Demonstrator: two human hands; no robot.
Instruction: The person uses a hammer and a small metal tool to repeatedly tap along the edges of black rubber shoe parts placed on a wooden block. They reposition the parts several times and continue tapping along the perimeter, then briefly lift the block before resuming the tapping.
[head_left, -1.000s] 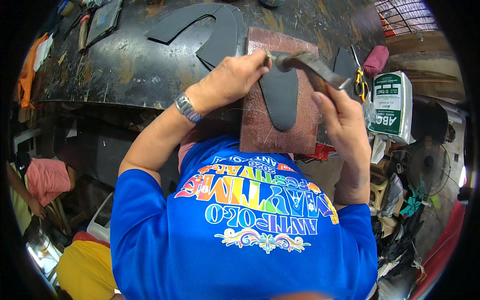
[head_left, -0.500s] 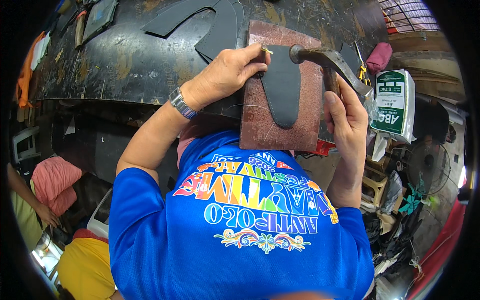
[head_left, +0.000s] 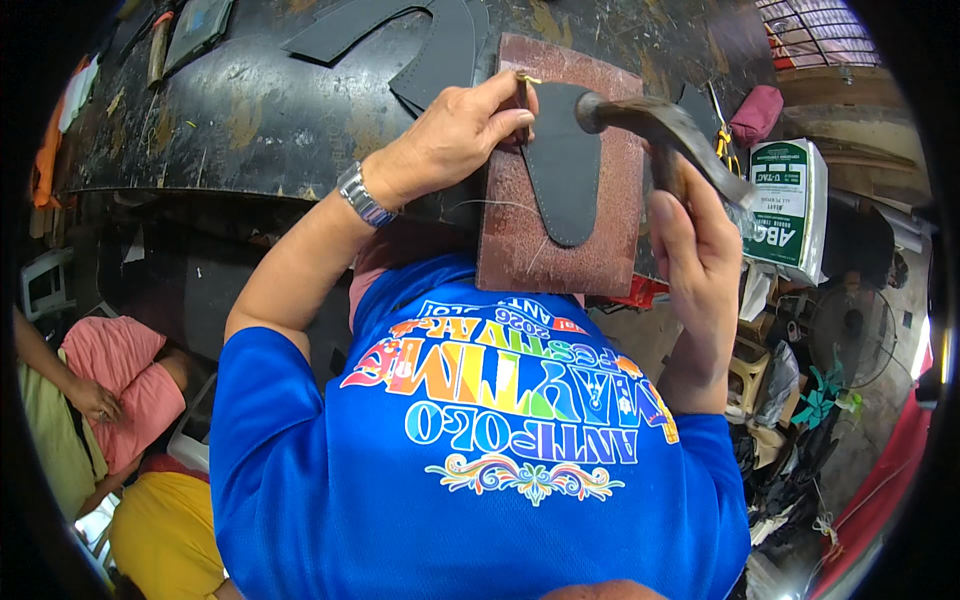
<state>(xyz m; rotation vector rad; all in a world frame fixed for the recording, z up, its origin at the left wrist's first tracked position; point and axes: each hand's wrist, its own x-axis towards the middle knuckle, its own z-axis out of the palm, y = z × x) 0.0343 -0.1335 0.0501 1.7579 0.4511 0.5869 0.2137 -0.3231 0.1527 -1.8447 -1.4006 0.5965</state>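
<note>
A black leather-like piece (head_left: 568, 185) with a row of small holes along its edge lies on a reddish-brown board (head_left: 507, 262). My left hand (head_left: 455, 135) pinches a thin upright punch-like tool (head_left: 523, 97) at the piece's left edge; a yellowish bit shows at its top, while its tip is hard to make out. In my right hand (head_left: 695, 225), the fingers wrap round the handle of a hammer (head_left: 650, 112). Its round face hangs over the right part of the black piece, a little right of the upright tool.
Larger black cut pieces (head_left: 440, 55) lie on the dark worn table (head_left: 270, 130) beyond my left hand. A hammer-like tool (head_left: 160, 50) rests at the far left. Right of the board are a white-and-green package (head_left: 785, 210) and a pink pouch (head_left: 757, 115). Another person (head_left: 60, 400) sits at the left.
The hammer has tilted slightly, its back end lower and further right, and my right hand has shifted a little right. My left hand keeps its pinch. At the left, the other person has shifted.
</note>
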